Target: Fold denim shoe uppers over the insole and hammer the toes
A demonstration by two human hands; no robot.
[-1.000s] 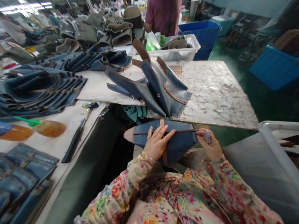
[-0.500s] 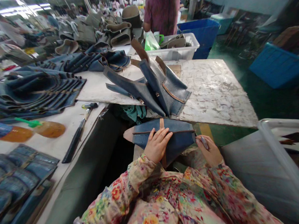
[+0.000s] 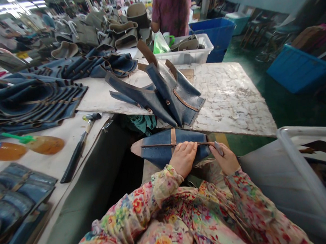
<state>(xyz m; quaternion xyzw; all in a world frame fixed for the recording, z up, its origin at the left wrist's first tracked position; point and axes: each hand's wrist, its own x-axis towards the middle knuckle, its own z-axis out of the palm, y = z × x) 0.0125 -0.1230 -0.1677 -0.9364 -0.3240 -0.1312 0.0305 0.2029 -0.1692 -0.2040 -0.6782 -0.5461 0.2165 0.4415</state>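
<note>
resting the bent left hand point(image 3: 184, 159) over the brown ridge point(image 3: 156, 146) of the blue piece point(image 3: 158, 157), just before the bench point(image 3: 230, 100); cannot tell if pinching. gripping a small grey tool point(image 3: 218, 148) in the right hand point(image 3: 225, 159), at the ridge's right end. best to hold the ridge taut and press evenly, clear of the blue panels point(image 3: 164, 87) beyond.

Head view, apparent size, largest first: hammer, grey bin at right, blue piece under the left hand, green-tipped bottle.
1. Grey bin
2. Blue piece
Hammer and green-tipped bottle look too alike to rank.
</note>
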